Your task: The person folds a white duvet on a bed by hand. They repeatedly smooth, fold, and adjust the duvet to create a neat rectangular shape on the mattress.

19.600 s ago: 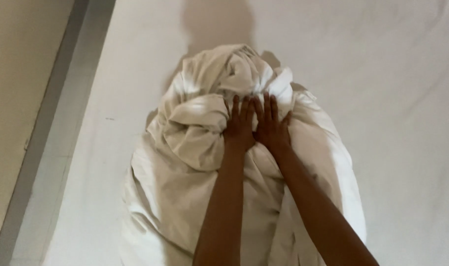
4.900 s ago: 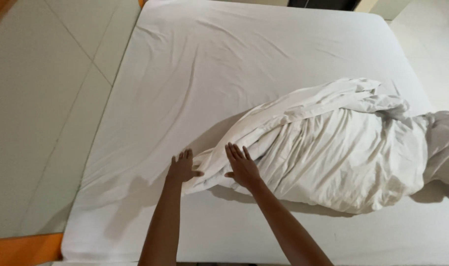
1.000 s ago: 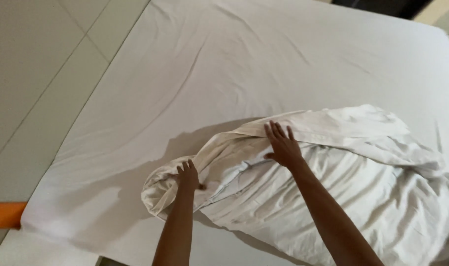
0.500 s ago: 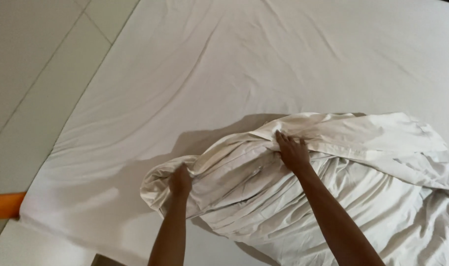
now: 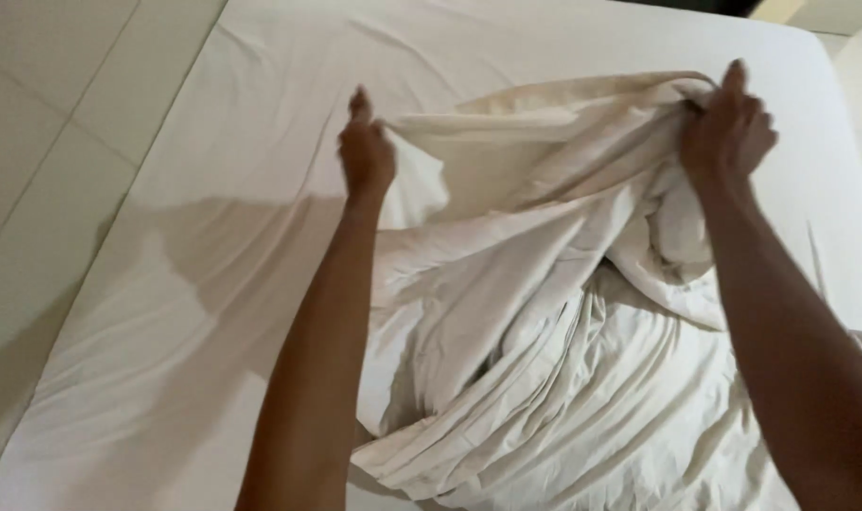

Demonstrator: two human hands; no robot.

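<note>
Head view, looking down the two bare forearms: the left hand (image 5: 366,151) is closed in a pinch on the near corner of a crumpled white cotton duvet (image 5: 545,378), thumb and fingers shut over the fabric with nothing else in the grip. The right hand (image 5: 726,128) is likewise closed on the same raised edge, fingers curled over a bunched fold at the far corner (the thumb side is hidden behind the cloth, so how deep that hold goes cannot be told).

Between the two grips the held edge (image 5: 545,104) runs almost level from left to right, lifted off the bed, and this is the duvet's long line at the top. From that edge the rest of the duvet hangs and piles back toward the person, below both hands and between the forearms, in heavy creased folds that rest on the bed. The bulk lies nearer the right forearm than the left.

Outward from the left grip stretches the flat white fitted sheet of the bed (image 5: 213,284), with a shadow across it, and beyond its edge the pale tiled floor (image 5: 43,114).
</note>
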